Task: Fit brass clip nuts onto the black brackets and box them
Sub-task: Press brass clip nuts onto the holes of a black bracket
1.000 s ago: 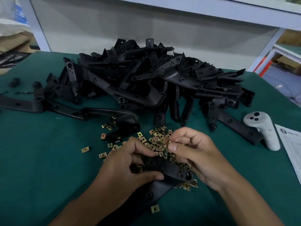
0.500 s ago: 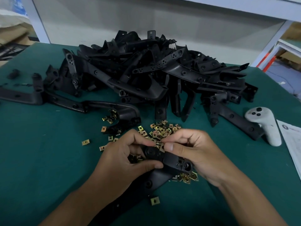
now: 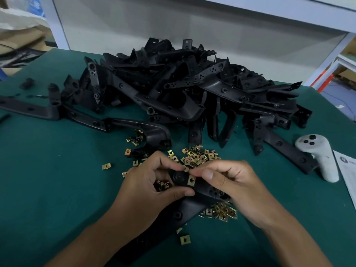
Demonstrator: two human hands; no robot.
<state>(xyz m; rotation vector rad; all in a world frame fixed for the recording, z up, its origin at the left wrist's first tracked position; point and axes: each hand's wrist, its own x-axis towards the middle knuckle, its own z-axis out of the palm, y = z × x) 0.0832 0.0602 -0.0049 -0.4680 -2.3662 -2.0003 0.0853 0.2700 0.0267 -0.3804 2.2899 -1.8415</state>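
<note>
My left hand (image 3: 148, 187) grips the upper end of a long black bracket (image 3: 185, 209) that slants down toward me over the green table. A brass clip nut (image 3: 191, 180) sits on the bracket's edge beside its round boss. My right hand (image 3: 233, 185) pinches that nut with thumb and forefinger. Loose brass clip nuts (image 3: 198, 157) lie scattered just beyond my hands, and more of them (image 3: 221, 211) lie under my right hand. A big heap of black brackets (image 3: 185, 89) fills the far half of the table.
A white hand controller (image 3: 319, 157) lies at the right, with a printed sheet (image 3: 346, 170) at the table's right edge. Two long brackets (image 3: 81, 116) lie flat at the left. A single nut (image 3: 185, 239) lies near the front. White shelf posts stand behind.
My right hand brought a brass nut from the pile onto the bracket's end. The nut now sits on the bracket's edge. The left hand kept its grip.
</note>
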